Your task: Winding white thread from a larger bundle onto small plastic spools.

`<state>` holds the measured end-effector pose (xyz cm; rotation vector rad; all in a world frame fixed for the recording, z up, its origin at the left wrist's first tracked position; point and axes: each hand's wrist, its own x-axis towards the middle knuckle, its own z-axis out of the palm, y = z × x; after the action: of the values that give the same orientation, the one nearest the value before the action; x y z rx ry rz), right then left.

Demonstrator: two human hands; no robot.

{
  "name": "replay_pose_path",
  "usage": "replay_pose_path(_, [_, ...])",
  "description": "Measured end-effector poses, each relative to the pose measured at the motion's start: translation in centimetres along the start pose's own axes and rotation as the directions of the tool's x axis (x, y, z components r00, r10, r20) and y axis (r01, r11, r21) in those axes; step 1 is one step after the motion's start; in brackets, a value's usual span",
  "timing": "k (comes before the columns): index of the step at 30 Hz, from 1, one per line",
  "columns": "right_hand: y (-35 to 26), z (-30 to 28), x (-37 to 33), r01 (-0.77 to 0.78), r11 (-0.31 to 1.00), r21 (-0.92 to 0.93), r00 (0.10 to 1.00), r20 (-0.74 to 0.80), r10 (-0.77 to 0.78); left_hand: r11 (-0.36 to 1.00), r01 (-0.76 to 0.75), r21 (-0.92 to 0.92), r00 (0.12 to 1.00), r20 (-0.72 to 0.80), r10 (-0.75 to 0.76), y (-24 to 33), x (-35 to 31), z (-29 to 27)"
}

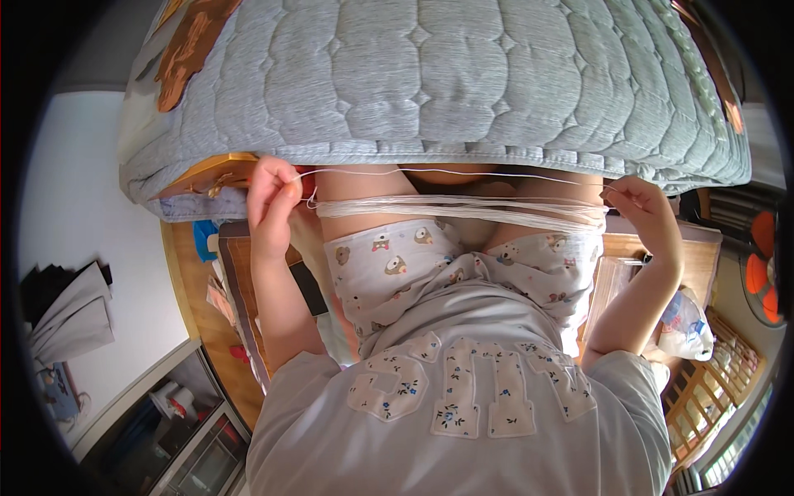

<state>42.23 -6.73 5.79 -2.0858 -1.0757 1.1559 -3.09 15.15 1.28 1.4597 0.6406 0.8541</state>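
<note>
A bundle of white yarn [471, 212] is looped across both my bare thighs, just beyond the hem of the patterned shorts [397, 256]. Above it, a single strand of the same yarn [463, 172] stretches from hand to hand with a slight wave. My left hand [275, 197] pinches the strand at its left end, beside the outer left thigh; a small curl of yarn hangs below the fingers. At the other end, by the outer right thigh, my right hand [645, 207] has thumb and fingertips closed on the yarn.
A grey quilted bed cover [430, 83] fills the space ahead, its edge just past my knees. Wooden furniture [219, 174] shows at the left of the bed. A white plastic bag [686, 324] and a slatted wooden crib [715, 380] are at right; a glass-fronted cabinet [178, 446] stands lower left.
</note>
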Motion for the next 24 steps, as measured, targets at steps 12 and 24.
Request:
replay_pose_path(12, [-14.8,11.7,-2.6,0.855,0.501,0.132,0.481,0.156,-0.863,0.699,-0.405,0.590,0.904,0.372,0.210,-2.3,2.5,20.2])
replay_pose_path(24, [-10.4,2.3,-1.9,0.832,0.432,0.348,0.551,-0.427,-0.717,0.960,0.138,0.243,0.764,0.591,-0.259,-2.4,0.4,13.1])
